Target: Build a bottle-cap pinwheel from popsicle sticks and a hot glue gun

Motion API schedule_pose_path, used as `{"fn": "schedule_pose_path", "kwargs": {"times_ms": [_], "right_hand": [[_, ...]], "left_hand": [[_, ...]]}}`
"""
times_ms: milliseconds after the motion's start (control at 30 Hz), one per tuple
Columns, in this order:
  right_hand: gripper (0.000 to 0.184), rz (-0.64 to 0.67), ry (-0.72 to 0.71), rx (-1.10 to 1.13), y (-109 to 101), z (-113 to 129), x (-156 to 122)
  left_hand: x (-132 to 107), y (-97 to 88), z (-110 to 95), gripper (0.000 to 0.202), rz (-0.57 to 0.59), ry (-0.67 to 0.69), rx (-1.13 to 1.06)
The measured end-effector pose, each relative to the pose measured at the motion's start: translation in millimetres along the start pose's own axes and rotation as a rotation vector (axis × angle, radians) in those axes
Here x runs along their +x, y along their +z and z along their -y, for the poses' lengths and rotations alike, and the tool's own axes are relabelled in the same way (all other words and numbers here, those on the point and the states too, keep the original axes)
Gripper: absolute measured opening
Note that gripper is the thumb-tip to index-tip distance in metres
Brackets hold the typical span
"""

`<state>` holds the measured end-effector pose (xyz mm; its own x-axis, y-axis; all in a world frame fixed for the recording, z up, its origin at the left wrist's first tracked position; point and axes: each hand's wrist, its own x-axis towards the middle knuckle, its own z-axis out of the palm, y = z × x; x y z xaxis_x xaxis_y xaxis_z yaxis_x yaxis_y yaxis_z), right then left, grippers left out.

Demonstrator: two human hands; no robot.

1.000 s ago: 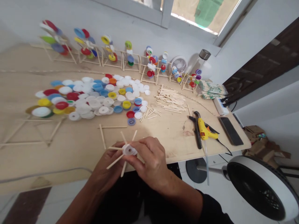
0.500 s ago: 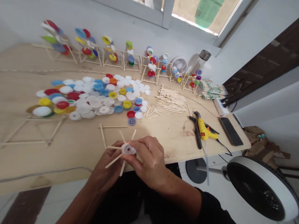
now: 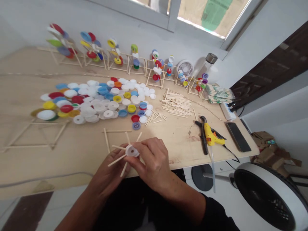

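Note:
Between my hands is a white bottle cap (image 3: 132, 151) with a hole in its middle and several wooden sticks standing out from its rim like spokes. My right hand (image 3: 151, 160) pinches the cap's right side between thumb and fingers. My left hand (image 3: 109, 171) is curled under and behind the spokes on the left, steadying the piece; some of its fingertips are hidden. Just beyond, two wooden sticks (image 3: 117, 131) form a corner on the table. A square-shaped stick frame (image 3: 31, 146) lies farther left.
Loose bottle caps (image 3: 98, 106) cover the table's middle left, beside a pile of sticks (image 3: 176, 103). Cap wheels on stick stands (image 3: 117, 68) line the wall. To the right are a yellow glue gun (image 3: 210, 136), black pliers-like tool (image 3: 204, 141), phone (image 3: 238, 137) and floor fan (image 3: 264, 195).
The spoked cap has turned and tilted slightly in my fingers. My left hand has shifted a little down and left, while my right hand keeps its pinch.

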<state>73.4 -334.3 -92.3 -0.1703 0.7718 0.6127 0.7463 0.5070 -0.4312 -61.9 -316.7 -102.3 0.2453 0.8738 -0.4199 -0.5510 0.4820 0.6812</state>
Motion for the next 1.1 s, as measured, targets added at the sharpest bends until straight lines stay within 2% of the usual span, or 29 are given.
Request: {"fn": "schedule_pose_path", "kwargs": {"times_ms": [133,333,433,633,767,900,1000,1100], "right_hand": [[0.030,-0.016,-0.011,0.013,2,-2,-2],[0.033,-0.041,-0.028,0.015,3,-4,-6],[0.031,-0.054,-0.042,0.032,4,-5,-6],[0.030,-0.023,-0.003,0.014,2,-5,2],[0.027,-0.001,0.096,0.148,-11,-2,6],[0.021,-0.028,0.279,0.288,-25,-5,2],[0.017,0.000,0.409,0.370,-30,-13,-2],[0.016,0.054,0.468,0.424,-31,-20,-4]], "left_hand": [[0,0.0,2,0.033,-0.048,-0.026,0.001],[1,-9.1,7,0.026,-0.061,-0.049,-0.002],[2,-13.3,9,0.029,-0.085,-0.057,0.000],[2,-9.9,8,0.023,-0.044,-0.042,0.024],[3,-6.6,8,0.023,-0.035,-0.044,-0.018],[6,-11.1,12,0.025,-0.014,-0.070,-0.117],[8,-14.9,14,0.030,-0.018,-0.117,-0.164],[8,-15.8,14,0.031,-0.030,-0.118,-0.142]]}}
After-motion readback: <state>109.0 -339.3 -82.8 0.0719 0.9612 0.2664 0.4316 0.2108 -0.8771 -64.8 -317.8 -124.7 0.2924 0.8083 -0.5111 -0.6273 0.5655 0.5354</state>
